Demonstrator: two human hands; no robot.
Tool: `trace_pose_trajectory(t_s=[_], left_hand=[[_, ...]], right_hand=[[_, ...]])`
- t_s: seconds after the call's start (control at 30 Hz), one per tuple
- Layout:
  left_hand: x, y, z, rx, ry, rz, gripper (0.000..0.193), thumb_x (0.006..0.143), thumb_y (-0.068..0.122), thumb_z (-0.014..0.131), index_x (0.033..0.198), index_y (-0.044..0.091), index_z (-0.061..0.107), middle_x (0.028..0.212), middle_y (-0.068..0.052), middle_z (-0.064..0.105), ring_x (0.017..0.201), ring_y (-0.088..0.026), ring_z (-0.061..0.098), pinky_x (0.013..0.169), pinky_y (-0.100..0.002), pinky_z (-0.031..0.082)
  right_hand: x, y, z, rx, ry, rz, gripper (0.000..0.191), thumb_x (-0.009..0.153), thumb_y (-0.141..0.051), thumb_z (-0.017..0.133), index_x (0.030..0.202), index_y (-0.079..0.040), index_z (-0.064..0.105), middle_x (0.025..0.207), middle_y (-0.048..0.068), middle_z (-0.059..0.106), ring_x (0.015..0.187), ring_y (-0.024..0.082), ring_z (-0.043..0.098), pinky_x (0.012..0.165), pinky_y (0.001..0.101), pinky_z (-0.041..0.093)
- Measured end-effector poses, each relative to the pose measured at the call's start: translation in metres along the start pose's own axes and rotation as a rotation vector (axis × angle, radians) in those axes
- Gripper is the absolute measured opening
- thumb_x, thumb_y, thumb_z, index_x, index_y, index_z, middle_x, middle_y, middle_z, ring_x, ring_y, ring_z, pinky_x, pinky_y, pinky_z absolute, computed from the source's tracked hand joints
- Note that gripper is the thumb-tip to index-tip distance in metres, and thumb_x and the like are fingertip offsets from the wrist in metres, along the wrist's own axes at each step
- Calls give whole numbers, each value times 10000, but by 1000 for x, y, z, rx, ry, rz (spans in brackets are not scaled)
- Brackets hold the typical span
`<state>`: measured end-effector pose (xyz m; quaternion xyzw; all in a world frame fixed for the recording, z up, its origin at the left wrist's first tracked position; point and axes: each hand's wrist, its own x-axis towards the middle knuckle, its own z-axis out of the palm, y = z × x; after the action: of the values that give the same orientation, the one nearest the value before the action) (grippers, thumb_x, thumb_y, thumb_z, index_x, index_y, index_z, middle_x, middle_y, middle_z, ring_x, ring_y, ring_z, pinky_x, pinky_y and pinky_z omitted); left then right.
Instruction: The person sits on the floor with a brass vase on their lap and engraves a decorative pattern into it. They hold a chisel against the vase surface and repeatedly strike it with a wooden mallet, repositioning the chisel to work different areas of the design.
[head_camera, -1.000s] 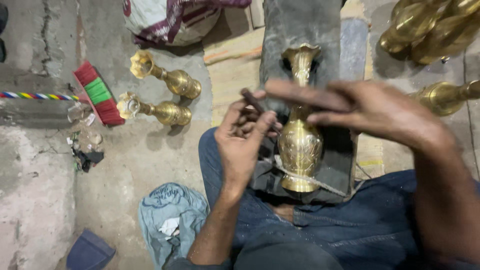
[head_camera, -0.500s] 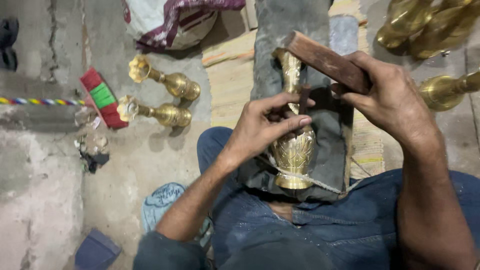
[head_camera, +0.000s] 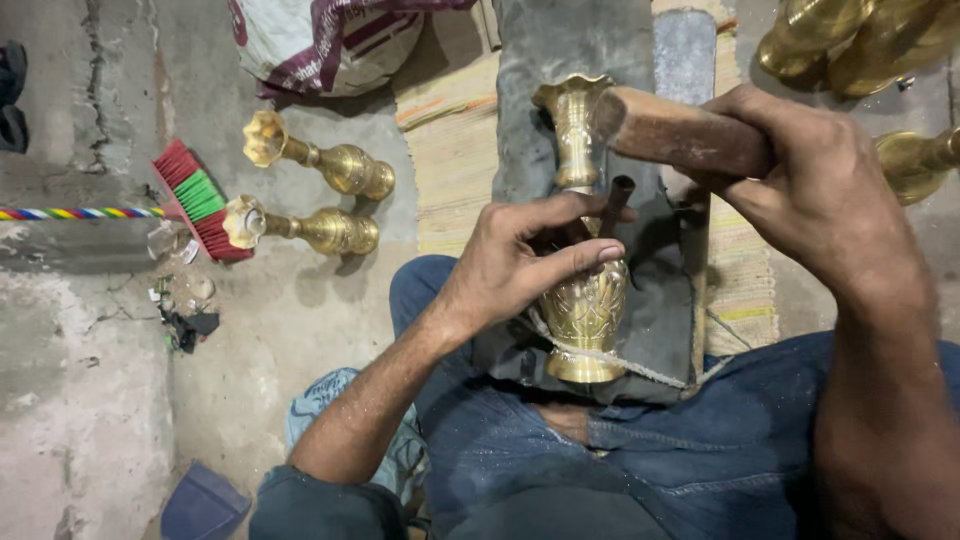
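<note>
Brass vase (head_camera: 585, 300): we see it lying on a dark pad across the lap.
Left hand (head_camera: 520, 260): on the vase, fingers pinching a thin dark punch (head_camera: 615, 200).
Right hand (head_camera: 820, 190): beyond the vase, fingers wrapped around a wooden mallet (head_camera: 680, 130).
Floor: two brass vases (head_camera: 320, 195) left of it.

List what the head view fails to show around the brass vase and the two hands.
- Tip of the dark punch: hidden behind the left hand.
- Middle of the brass vase: covered by that hand's fingers.
- Near end of the wooden mallet: hidden inside the right hand.
- Brass pieces at top right: cut off by the frame edge.
- Small debris by the brush: too small to identify.
</note>
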<state>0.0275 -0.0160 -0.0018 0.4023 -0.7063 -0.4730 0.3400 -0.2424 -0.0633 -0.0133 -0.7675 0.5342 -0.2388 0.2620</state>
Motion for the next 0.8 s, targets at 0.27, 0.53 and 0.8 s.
trace_pose_trajectory(t_s=[0.27,0.53,0.8], left_hand=[[0,0,0,73,-28,-90,361,963,246,788,1252,35,735,1059,-72,816,922,-120,794,834,-291,660],[1,-5,0,83,-14,-51,340,956,253,793,1217,40,741,1065,-64,809,934,-115,790,830,-288,655],[1,-5,1,41,19,-29,365,952,267,793,1241,53,734,1080,-63,804,945,-107,767,835,-284,627]], right_hand=[[0,-2,-7,-125,-29,-79,348,863,-127,850,1145,-35,669,887,127,741,790,248,721,728,404,570],[-5,-8,-14,-243,-19,-42,275,869,-152,820,1055,-31,656,810,140,714,729,287,712,674,445,547],[-2,-3,-7,-118,1,-3,297,883,-173,819,1069,-27,638,841,118,695,773,250,706,651,428,544]])
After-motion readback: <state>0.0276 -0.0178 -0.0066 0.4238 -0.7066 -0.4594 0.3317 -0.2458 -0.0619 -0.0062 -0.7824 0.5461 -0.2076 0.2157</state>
